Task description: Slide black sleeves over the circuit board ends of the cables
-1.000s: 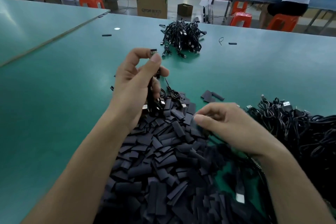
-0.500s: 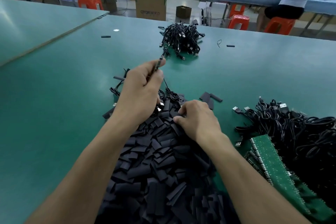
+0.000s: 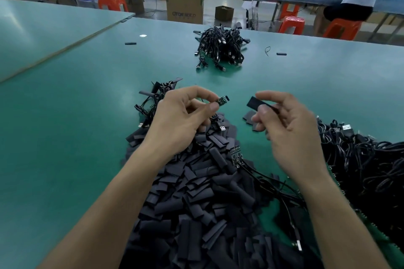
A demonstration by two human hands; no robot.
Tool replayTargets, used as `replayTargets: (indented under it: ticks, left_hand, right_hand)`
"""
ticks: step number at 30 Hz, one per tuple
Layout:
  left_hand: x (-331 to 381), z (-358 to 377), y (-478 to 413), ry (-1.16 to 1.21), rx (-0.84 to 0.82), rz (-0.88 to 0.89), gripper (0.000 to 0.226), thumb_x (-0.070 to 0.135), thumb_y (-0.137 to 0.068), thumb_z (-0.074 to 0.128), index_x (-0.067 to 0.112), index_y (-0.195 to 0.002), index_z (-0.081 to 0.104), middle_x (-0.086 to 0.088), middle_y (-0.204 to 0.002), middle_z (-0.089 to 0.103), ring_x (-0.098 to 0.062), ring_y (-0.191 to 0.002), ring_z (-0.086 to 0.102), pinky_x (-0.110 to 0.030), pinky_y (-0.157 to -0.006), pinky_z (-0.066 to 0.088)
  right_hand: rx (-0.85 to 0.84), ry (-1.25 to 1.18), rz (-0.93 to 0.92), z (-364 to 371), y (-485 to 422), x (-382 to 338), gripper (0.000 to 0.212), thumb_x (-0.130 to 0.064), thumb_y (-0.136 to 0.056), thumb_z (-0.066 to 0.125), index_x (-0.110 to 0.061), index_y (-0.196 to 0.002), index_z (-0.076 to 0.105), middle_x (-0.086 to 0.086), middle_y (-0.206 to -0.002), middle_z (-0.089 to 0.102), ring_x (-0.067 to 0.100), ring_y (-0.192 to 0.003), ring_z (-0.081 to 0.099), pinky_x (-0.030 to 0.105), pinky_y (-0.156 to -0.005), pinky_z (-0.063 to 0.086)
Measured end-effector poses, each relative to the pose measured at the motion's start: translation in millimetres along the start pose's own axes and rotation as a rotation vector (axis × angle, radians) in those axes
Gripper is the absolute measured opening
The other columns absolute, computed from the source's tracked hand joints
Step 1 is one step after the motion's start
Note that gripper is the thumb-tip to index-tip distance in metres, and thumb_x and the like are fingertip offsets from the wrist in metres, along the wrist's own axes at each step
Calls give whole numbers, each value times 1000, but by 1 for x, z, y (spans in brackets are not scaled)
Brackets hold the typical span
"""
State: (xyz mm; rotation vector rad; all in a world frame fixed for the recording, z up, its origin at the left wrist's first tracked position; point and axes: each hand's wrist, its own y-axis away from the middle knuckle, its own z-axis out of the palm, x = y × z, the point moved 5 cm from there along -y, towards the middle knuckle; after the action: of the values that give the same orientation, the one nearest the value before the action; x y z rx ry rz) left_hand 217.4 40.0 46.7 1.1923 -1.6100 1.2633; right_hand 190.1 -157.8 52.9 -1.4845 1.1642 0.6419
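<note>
Both hands apart, over sleeve pile [image 3: 196,192] on table [image 3: 76,126]. Left hand [image 3: 181,120] pinches cable's circuit board end [image 3: 223,101] above pile's far edge. Right hand [image 3: 288,129] pinches flat black sleeve [image 3: 255,103], open end facing board, not touching. Cable heap [image 3: 371,159] right of pile.

I see soft, even overhead light on the green table [image 3: 65,137], a pale sheen at its far left and one small bright glint [image 3: 142,35]. Shadows are faint. Straight edges bow; the black sleeves [image 3: 196,203] blur near the bottom.
</note>
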Motion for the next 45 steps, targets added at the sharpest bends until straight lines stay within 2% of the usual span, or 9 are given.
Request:
replayTargets:
  ticks: [5,9,12,16,22,29,34,40,45]
  left_hand:
    - [8,5,2,-30,-50,47,8,26,-93,71,30,-98,73,5,-73,74,-9,-63,65,-20,-65,54]
    - [12,5,4,-42,-55,85,12,27,-92,71,37,-96,75,9,-74,73,-8,-68,65,-23,-68,54]
    - [13,4,5,-66,-64,101,13,28,-92,71,39,-95,76,11,-74,71,-3,-66,59,-21,-64,51]
    - [15,7,6,-115,-80,111,9,29,-92,71,35,-96,76,16,-73,71,1,-61,54,-14,-61,46]
    - [17,9,5,-100,-89,82,7,28,-92,72,29,-96,77,16,-70,72,3,-63,62,-10,-61,45]
    - [18,13,7,-74,-106,76,7,24,-92,71,26,-94,77,16,-66,71,6,-58,59,-6,-57,42]
    - [16,14,7,-66,-123,62,8,23,-93,70,23,-96,77,16,-65,70,6,-56,57,-6,-57,42]
    - [16,13,7,-59,-179,77,8,22,-93,69,23,-96,77,16,-65,69,7,-54,56,-5,-55,40]
    - [13,14,7,-17,-305,35,9,24,-88,73,21,-96,75,8,-77,75,-1,-73,69,-11,-69,50]
  right_hand:
    - [0,56,-79,-3,0,-7,27,-19,-90,73,-44,-99,67,-25,-93,72,3,-83,69,17,-78,54]
    - [12,57,-106,-4,1,-10,19,-39,-81,73,-45,-99,68,-22,-93,74,5,-87,71,25,-82,57]
    - [36,54,-137,-6,3,-14,19,-46,-80,68,-46,-99,68,-22,-88,74,3,-83,71,21,-81,55]
    - [36,22,-147,-6,4,-15,16,-41,-82,69,-41,-98,70,-20,-79,74,5,-73,71,14,-69,51]
    - [43,9,-149,-4,3,-12,14,-40,-82,69,-36,-95,73,-15,-78,75,7,-70,71,12,-65,49]
    - [46,-10,-167,-2,4,-10,14,-37,-82,73,-38,-96,73,-16,-86,76,5,-72,72,16,-71,53]
    - [28,-19,-145,0,4,-5,22,-40,-78,74,-40,-99,72,-15,-88,76,6,-76,72,26,-78,57]
    - [-13,30,-169,0,5,-6,23,-39,-79,73,-38,-102,72,-22,-84,74,1,-73,71,12,-71,51]
    - [-166,-9,-171,2,5,-5,26,-32,-78,75,-33,-104,75,-22,-85,74,-1,-77,69,9,-70,48]
